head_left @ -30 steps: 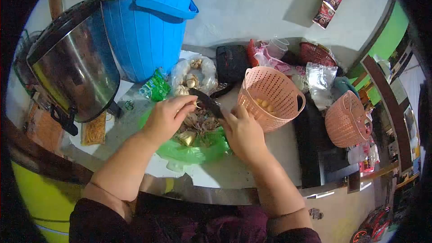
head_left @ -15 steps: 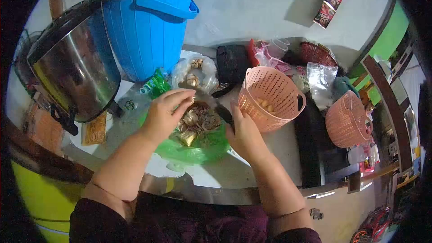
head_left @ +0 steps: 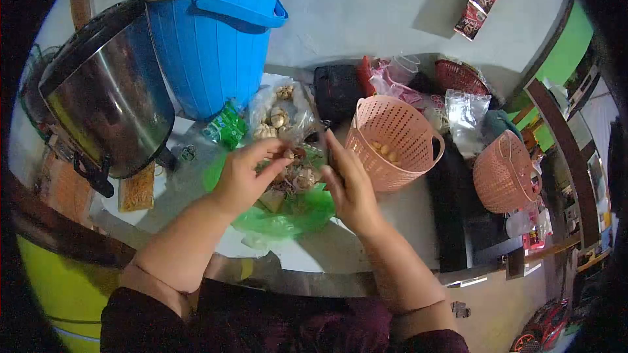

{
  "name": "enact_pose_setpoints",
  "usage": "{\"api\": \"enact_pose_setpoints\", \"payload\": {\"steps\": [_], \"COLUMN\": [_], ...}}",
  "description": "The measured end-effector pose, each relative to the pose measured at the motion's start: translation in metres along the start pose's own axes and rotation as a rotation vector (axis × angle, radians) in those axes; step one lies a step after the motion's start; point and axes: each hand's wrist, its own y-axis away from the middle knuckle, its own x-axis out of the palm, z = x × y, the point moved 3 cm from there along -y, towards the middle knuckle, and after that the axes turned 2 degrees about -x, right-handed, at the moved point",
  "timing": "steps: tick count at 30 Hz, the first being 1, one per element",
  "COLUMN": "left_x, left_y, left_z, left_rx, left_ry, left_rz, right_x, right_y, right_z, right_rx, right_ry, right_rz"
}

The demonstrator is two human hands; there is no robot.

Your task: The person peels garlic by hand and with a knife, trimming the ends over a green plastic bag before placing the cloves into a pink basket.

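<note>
My left hand pinches a small garlic clove above a green plastic bag that holds garlic skins and peelings. My right hand is wrapped round a knife, whose blade points up and away, close to the left side of a pink perforated basket. Several pale peeled cloves lie at the bottom of that basket. Behind my hands, a clear plastic bag contains whole garlic bulbs.
At the left are a large metal pot and a tall blue bucket. A black box-like item stands by the wall. Another pink basket is at the right, near a silvery plastic packet. Sachets hang above.
My left hand has moved right and slightly down, nearer my right hand. The knife now points upward, and the garlic bulbs in the clear bag show more fully.
</note>
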Motion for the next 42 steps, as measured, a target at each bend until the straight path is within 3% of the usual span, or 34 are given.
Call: {"api": "enact_pose_setpoints", "payload": {"steps": [4, 6, 13, 20, 22, 25, 28, 33, 36, 42], "left_x": [0.001, 0.0, -0.003, -0.005, -0.007, -0.006, -0.007, -0.01, -0.008, -0.01], "left_y": [0.003, 0.004, 0.002, 0.001, 0.002, 0.005, 0.006, 0.007, 0.003, 0.005], "left_z": [0.007, 0.002, 0.003, -0.002, -0.009, -0.002, -0.003, -0.004, -0.006, -0.007], "left_rx": [-0.017, 0.07, 0.155, 0.239, 0.186, 0.131, 0.122, 0.102, 0.183, 0.222], "left_ry": [0.091, 0.188, 0.074, -0.027, -0.028, 0.016, 0.006, -0.081, -0.084, -0.188], "left_rz": [0.122, 0.11, 0.099, 0.038, 0.052, 0.088, 0.1, 0.095, 0.002, 0.033], "right_x": [-0.001, 0.001, 0.007, 0.003, 0.005, 0.004, 0.006, 0.008, 0.006, 0.007], "right_y": [0.002, 0.002, 0.002, 0.0, 0.002, 0.002, 0.002, 0.005, 0.003, 0.004], "right_z": [0.026, 0.029, 0.021, 0.023, 0.023, 0.02, 0.018, 0.015, 0.019, 0.019], "right_rx": [0.041, 0.064, 0.014, 0.076, 0.118, 0.166, 0.062, 0.242, 0.233, 0.22], "right_ry": [0.021, 0.012, -0.234, -0.431, -0.477, -0.477, -0.481, -0.59, -0.59, -0.611], "right_rz": [0.198, 0.262, 0.242, 0.262, 0.264, 0.277, 0.225, 0.293, 0.312, 0.307]}}
